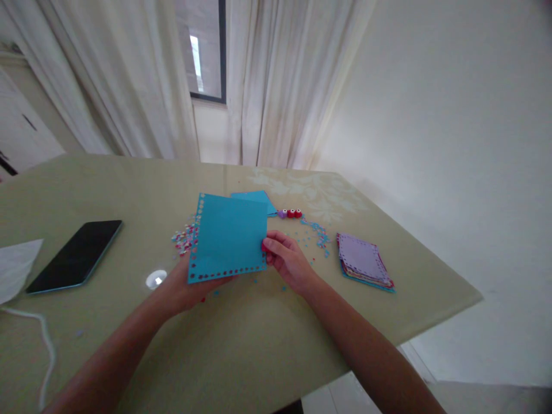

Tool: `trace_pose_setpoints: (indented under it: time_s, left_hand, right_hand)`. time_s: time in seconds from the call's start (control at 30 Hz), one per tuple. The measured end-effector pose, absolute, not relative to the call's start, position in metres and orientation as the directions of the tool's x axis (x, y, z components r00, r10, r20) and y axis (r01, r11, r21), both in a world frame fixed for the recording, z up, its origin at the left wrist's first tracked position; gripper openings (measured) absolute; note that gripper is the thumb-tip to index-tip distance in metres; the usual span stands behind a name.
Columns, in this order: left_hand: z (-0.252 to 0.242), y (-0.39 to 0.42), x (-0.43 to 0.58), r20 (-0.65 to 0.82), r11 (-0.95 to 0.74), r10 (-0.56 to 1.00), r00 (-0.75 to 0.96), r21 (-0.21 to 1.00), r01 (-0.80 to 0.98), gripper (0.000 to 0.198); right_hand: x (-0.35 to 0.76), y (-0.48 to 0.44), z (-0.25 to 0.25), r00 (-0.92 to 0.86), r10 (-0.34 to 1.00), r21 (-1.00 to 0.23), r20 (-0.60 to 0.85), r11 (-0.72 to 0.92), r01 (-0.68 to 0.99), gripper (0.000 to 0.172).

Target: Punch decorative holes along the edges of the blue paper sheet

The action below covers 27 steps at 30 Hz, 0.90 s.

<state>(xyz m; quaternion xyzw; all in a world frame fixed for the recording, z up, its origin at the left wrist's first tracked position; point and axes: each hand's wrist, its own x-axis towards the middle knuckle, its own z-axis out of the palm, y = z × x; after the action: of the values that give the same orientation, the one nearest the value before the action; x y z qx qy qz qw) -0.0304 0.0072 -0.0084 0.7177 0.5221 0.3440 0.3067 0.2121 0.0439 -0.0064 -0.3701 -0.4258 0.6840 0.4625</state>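
A square sheet of blue paper (230,233) is held up above the table, with rows of small punched holes along its left and bottom edges. My left hand (183,287) grips it from below at the lower left, the fingers hidden behind the sheet. At the lower right corner, my right hand (287,259) is closed on a small red hole punch (264,246), its thumb on top. The punch sits against the paper's right edge; most of it is covered by fingers.
Behind the sheet lie more blue paper (265,198) and several small red and purple punches (291,213). Confetti (185,237) is scattered on both sides. A stack of punched paper squares (364,259) lies right; a black tablet (77,256), white cable (47,339) and round clear object (156,279) lie left.
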Motion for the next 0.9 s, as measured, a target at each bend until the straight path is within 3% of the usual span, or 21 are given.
trace_pose_setpoints:
  time_s: [0.03,0.13,0.27,0.37,0.5,0.7,0.9]
  left_hand:
    - [-0.004,0.011,-0.04,0.162,-0.287,0.95,0.267,0.789,0.543,0.057]
    - [0.009,0.023,-0.076,0.128,-0.151,0.988,0.086,0.69,0.708,0.063]
    - [0.02,0.024,-0.138,0.149,0.168,0.967,-0.207,0.239,0.956,0.077]
    - [0.021,0.013,-0.175,0.047,0.557,0.828,-0.558,0.042,0.83,0.097]
    - [0.019,0.003,-0.187,-0.081,0.666,0.745,-0.662,0.041,0.745,0.119]
    - [0.015,0.011,-0.186,-0.04,0.672,0.74,-0.672,0.096,0.734,0.113]
    - [-0.003,0.016,-0.214,-0.035,0.627,0.779,-0.626,0.012,0.779,0.114]
  right_hand:
    - [0.213,0.045,-0.007,-0.29,0.947,-0.912,-0.135,-0.233,-0.337,0.047]
    - [0.213,0.047,-0.008,-0.261,0.951,-0.9,-0.165,-0.253,-0.355,0.049]
    - [0.212,0.045,-0.008,-0.231,0.958,-0.928,-0.168,-0.233,-0.291,0.044]
    - [0.212,0.043,-0.005,-0.225,0.963,-0.952,-0.145,-0.198,-0.232,0.038]
    - [0.211,0.038,-0.002,-0.262,0.958,-0.966,-0.119,-0.173,-0.193,0.035]
    - [0.21,0.036,-0.003,-0.277,0.953,-0.973,-0.121,-0.169,-0.155,0.038]
    - [0.211,0.039,-0.004,-0.253,0.959,-0.971,-0.125,-0.17,-0.165,0.037]
